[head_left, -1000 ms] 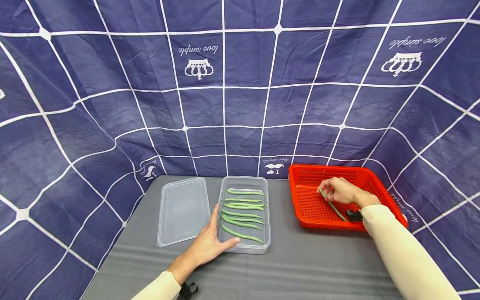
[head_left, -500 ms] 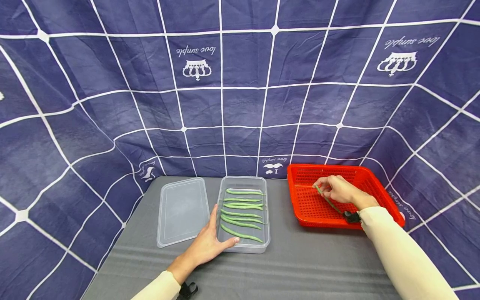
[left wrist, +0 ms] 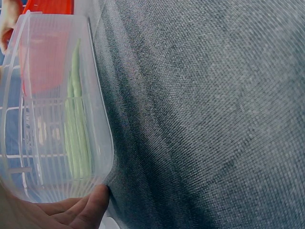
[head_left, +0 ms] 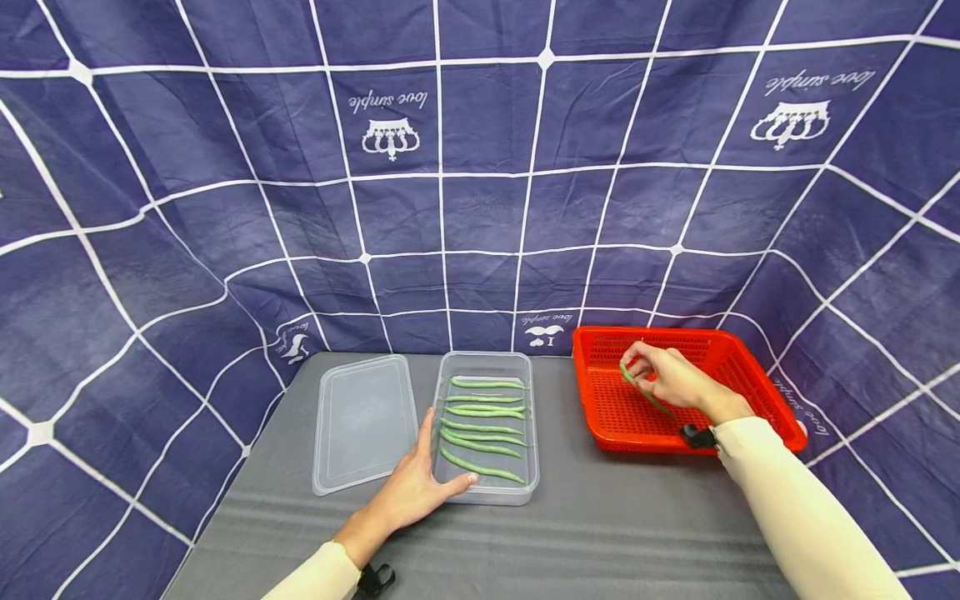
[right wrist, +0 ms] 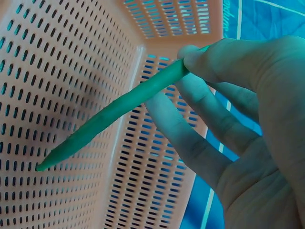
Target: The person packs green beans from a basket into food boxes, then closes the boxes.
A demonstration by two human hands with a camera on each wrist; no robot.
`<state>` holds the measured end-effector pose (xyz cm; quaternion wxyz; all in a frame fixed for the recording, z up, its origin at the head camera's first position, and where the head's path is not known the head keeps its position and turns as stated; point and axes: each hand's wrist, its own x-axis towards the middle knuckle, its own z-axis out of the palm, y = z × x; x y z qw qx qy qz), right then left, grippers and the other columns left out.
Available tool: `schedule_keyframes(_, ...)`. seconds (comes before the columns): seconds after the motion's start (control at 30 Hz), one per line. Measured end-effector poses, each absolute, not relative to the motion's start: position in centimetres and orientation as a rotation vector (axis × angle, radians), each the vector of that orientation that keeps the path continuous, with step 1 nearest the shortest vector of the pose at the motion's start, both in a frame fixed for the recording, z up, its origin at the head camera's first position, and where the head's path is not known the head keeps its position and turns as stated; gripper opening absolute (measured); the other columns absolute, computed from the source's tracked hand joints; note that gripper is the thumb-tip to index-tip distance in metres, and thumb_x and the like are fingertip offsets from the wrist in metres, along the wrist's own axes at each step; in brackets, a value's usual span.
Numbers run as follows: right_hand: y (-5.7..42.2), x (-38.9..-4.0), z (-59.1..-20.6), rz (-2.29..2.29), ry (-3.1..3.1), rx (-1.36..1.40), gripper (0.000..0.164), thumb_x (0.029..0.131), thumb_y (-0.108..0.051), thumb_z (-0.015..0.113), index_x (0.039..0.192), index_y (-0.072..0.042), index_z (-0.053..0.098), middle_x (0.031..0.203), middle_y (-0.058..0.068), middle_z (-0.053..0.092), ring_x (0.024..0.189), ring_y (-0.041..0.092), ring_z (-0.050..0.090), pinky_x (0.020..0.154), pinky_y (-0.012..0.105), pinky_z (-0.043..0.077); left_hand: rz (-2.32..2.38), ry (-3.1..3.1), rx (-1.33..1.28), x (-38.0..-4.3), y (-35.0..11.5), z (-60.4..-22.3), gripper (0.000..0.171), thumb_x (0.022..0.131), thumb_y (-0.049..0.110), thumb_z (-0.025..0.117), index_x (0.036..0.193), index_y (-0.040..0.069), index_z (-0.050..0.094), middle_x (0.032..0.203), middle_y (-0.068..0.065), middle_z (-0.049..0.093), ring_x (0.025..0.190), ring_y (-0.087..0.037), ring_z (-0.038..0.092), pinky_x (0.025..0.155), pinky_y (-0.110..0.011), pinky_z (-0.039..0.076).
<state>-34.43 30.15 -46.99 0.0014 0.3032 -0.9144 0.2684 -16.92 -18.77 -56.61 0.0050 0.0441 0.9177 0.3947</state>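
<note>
A string bean (right wrist: 112, 109) is pinched between the thumb and fingertips of my right hand (head_left: 667, 377), over the red slotted basket (head_left: 588, 408). The bean slants, its free end hanging toward the basket's floor. My left hand (head_left: 420, 487) rests against the near left corner of a clear plastic container (head_left: 495, 498), fingers stretched along its left side and thumb at the front rim. Inside the container several green beans (head_left: 483, 411) lie crosswise in a loose row. The left wrist view shows those beans through the container's wall, with left fingertips (left wrist: 99, 193) touching its end.
Left of the container lies a flat translucent lid (head_left: 367, 425), close to my left hand. Everything stands on a grey cloth-covered table (head_left: 570, 533). A blue curtain (head_left: 480, 217) with white grid lines encloses the back and both sides.
My right hand has risen slightly and moved left within the basket, carrying the bean with it. The left hand keeps its place at the container.
</note>
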Motion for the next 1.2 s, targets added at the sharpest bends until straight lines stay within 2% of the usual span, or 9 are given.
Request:
schedule_keyframes(0.1,29.8,-34.2,-46.8,0.83,-2.863,0.963,0.038,0.091,0.015,0.081,0.117,-0.011,0.072,0.103,-0.003,0.087,0.097,0.018,0.085,0.09,0.043,0.067,1.238,2.879,0.144,-16.9,-18.8,-56.5,0.145,0.089,0.073,0.093,0.189,0.021,0.001,0.183,-0.034,0.042,0.162,-0.057,0.054,0.127,-0.074,0.049)
schedule_keyframes(0.13,29.7,-34.2,-46.8,0.825,-2.861,0.969,0.037,0.091,0.015,0.081,0.117,-0.011,0.073,0.103,-0.003,0.087,0.097,0.017,0.084,0.091,0.044,0.067,1.24,2.874,0.146,-16.6,-18.6,-56.0,0.144,0.09,0.069,0.093,0.189,0.017,0.003,0.182,-0.035,0.041,0.162,-0.058,0.053,0.128,-0.074,0.049)
schedule_keyframes(0.3,29.5,-34.0,-46.7,0.814,-2.834,0.987,0.038,0.092,0.015,0.082,0.118,-0.011,0.073,0.103,-0.002,0.086,0.096,0.01,0.082,0.089,0.047,0.069,1.211,2.883,0.14,-16.5,-18.6,-55.8,0.143,0.091,0.069,0.092,0.189,0.017,0.002,0.183,-0.034,0.041,0.163,-0.056,0.053,0.129,-0.072,0.049)
schedule_keyframes(0.47,29.1,-33.7,-46.4,0.813,-2.811,0.997,0.039,0.092,0.016,0.08,0.119,-0.012,0.074,0.102,-0.002,0.085,0.095,0.007,0.081,0.086,0.045,0.069,1.232,2.873,0.145,-16.6,-18.6,-56.1,0.143,0.091,0.069,0.093,0.189,0.016,0.003,0.184,-0.034,0.04,0.164,-0.056,0.051,0.13,-0.071,0.048)
schedule_keyframes(0.77,28.5,-33.1,-45.7,0.803,-2.773,1.03,0.037,0.096,0.014,0.077,0.123,-0.012,0.075,0.102,-0.003,0.084,0.095,0.019,0.082,0.079,0.035,0.067,1.246,2.871,0.148,-16.7,-18.6,-56.1,0.144,0.09,0.069,0.093,0.189,0.016,0.003,0.182,-0.035,0.042,0.164,-0.056,0.052,0.13,-0.071,0.048)
schedule_keyframes(0.97,28.1,-32.6,-45.4,0.752,-2.738,1.049,0.039,0.096,0.013,0.079,0.126,-0.012,0.077,0.104,-0.003,0.083,0.097,0.018,0.079,0.083,0.042,0.067,1.256,2.866,0.157,-16.8,-18.6,-56.1,0.144,0.091,0.067,0.094,0.189,0.015,0.003,0.182,-0.035,0.042,0.164,-0.056,0.051,0.131,-0.071,0.048)
schedule_keyframes(1.2,27.2,-32.0,-45.1,0.701,-2.688,1.071,0.038,0.097,0.01,0.081,0.129,-0.012,0.077,0.104,-0.004,0.082,0.095,0.018,0.077,0.082,0.043,0.063,1.242,2.869,0.151,-16.6,-18.5,-55.9,0.143,0.09,0.068,0.094,0.189,0.016,0.003,0.181,-0.035,0.043,0.163,-0.056,0.053,0.129,-0.071,0.049)
